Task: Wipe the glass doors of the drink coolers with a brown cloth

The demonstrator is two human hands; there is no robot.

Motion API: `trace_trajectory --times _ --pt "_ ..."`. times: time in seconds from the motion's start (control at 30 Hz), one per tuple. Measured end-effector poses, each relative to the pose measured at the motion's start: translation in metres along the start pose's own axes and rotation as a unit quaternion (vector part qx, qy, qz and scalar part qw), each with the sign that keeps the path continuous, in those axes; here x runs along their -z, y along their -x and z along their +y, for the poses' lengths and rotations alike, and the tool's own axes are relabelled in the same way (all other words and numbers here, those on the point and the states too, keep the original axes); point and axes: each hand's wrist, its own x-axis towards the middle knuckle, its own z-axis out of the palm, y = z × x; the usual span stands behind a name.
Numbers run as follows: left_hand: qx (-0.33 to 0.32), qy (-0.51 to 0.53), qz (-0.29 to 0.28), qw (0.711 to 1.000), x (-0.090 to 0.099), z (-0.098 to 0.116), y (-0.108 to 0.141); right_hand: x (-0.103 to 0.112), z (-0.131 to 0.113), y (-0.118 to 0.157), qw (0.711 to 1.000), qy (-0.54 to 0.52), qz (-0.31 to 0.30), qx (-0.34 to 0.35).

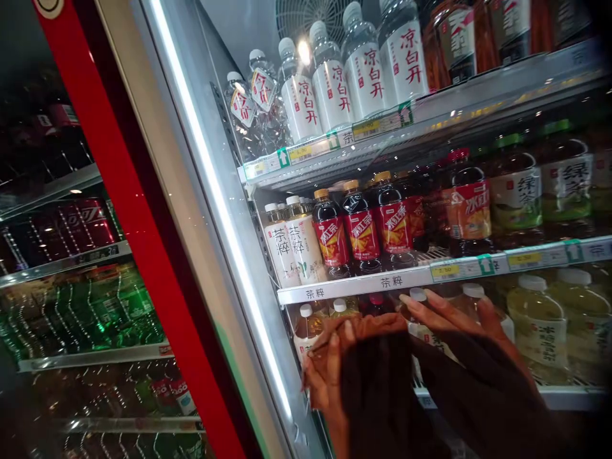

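Observation:
My left hand [327, 376] is low in the middle of the head view, fingers closed on the edge of something brown and wrinkled [377, 326] that I cannot make out. Behind it, white-capped bottles [306, 328] stand on the lower shelf. To the right, my right hand [461, 322] has its fingers stretched out and apart just below the middle shelf's front edge. Its fingertips are nearest to a white-capped bottle [418, 294]; contact cannot be told. Dark sleeve-like shapes hide the lower parts of both hands.
The middle shelf [354, 288] holds red-labelled dark tea bottles [332, 239], white-labelled bottles [282, 245] and green-capped bottles [519, 188]. Clear water bottles [301, 95] fill the upper shelf. At left, a red frame [143, 236] and light strip [217, 204] border another drinks cooler [62, 273].

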Motion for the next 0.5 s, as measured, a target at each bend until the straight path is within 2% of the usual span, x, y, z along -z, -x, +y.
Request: trace_trajectory --times 0.07,0.13,0.2,0.27,0.43,0.5 --pt "0.051 -0.006 -0.02 0.998 0.009 -0.021 -0.018 0.006 0.002 -0.002 1.0 0.015 -0.011 0.0" --pt "0.075 -0.016 0.004 0.997 0.017 -0.042 -0.041 0.012 0.006 -0.004 1.0 0.022 -0.01 -0.003" --pt "0.092 -0.021 0.025 0.995 0.018 -0.047 -0.054 0.018 0.012 -0.004 1.0 0.024 -0.006 -0.015" --pt "0.092 -0.021 0.025 0.995 0.01 -0.03 -0.052 0.023 0.019 -0.001 0.999 0.023 0.0 -0.034" --pt "0.027 0.024 -0.021 0.999 -0.015 0.046 -0.027 0.034 0.034 0.01 0.999 0.012 0.007 -0.045" --pt "0.022 0.03 -0.037 0.999 -0.015 0.053 -0.031 0.039 0.039 0.012 0.999 0.01 0.002 -0.047"
